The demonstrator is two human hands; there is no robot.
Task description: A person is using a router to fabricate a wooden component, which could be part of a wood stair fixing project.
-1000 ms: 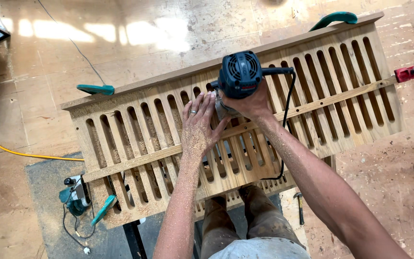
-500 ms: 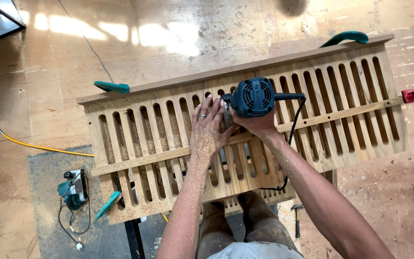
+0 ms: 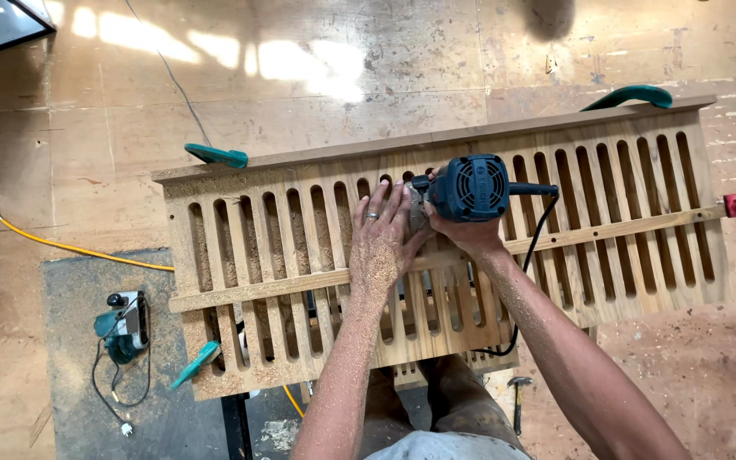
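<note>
- Head view: right hand [image 3: 463, 232] clamped round blue router [image 3: 468, 187], near slatted panel's [image 3: 240, 255] far edge, mid-length.
- Left hand [image 3: 381, 243] flat, fingers spread, beside it.
- Router looks heavy, rigid; grip its body.

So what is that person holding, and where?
The right hand grips the blue power tool around its body; the left hand presses beside it on the slatted wooden panel.

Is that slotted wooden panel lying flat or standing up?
Lying flat: the slotted wooden panel faces the camera, with the left hand pressed on top.
</note>
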